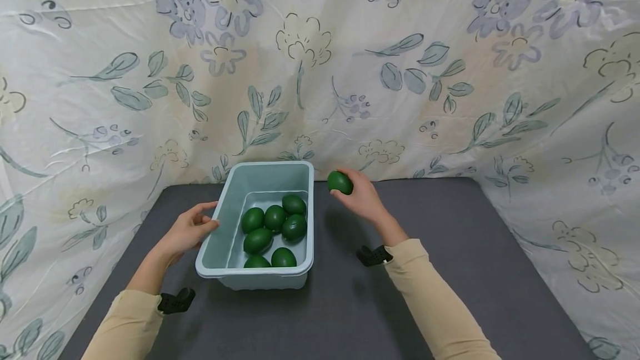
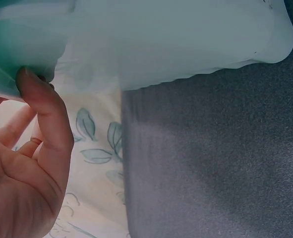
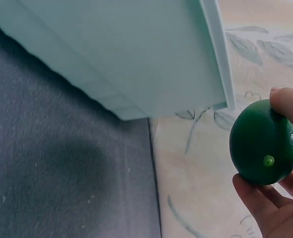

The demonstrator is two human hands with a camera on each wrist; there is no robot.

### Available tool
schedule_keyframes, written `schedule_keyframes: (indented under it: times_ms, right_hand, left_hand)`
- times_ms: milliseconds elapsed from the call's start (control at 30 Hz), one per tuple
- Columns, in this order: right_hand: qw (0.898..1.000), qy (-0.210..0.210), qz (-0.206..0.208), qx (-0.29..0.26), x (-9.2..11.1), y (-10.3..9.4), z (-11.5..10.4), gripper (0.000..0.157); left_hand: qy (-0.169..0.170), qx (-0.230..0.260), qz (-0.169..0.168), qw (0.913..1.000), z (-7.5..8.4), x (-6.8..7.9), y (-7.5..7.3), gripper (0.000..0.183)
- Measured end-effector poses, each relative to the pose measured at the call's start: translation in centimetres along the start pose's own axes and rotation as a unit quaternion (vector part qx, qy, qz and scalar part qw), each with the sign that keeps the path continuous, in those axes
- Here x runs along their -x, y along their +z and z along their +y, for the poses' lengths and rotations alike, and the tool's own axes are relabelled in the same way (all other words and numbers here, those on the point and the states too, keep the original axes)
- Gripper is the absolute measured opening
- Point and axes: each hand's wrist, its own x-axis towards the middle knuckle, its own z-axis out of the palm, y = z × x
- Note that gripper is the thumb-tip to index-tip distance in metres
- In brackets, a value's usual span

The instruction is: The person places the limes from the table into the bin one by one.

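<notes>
A pale blue-green plastic bin (image 1: 230, 182) stands on the table with several dark green avocados (image 1: 275, 218) lying loose inside. My left hand (image 1: 190, 229) is at the bin's left rim, gripping it with thumb and fingers; in the left wrist view the thumb (image 2: 42, 104) rests against the bin's side. To the right of the bin, my right hand (image 1: 362, 196) holds one avocado (image 1: 340, 182) in the air, near rim height. The right wrist view shows this avocado (image 3: 260, 139) pinched between thumb and fingertips, its small light green stem end showing.
The table has a dark grey cover (image 1: 440, 249). A flower-patterned cloth (image 1: 320, 82) hangs behind it and along both sides, close to the bin's far end. Black wrist straps (image 1: 374, 256) are on both arms.
</notes>
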Motion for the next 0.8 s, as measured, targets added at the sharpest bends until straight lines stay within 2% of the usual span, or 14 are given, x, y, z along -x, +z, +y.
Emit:
schedule_keyframes:
  times_ms: [300, 533, 800]
  right_hand:
    - [1.000, -0.024, -0.001, -0.018, -0.6, 0.4, -2.0, 0.056]
    - [0.999, -0.030, -0.015, -0.027, -1.3, 0.7, -3.8, 0.056]
    - [0.997, -0.056, -0.027, -0.036, -1.8, 1.1, -5.7, 0.055]
  left_hand:
    - [-0.004, 0.000, 0.001, 1.0000, 0.1, 0.0, 0.0, 0.063]
    - [-0.007, 0.001, 0.002, 1.0000, 0.2, 0.0, 0.0, 0.062]
    - [-0.009, -0.002, -0.001, 1.0000, 0.3, 0.0, 0.0, 0.062]
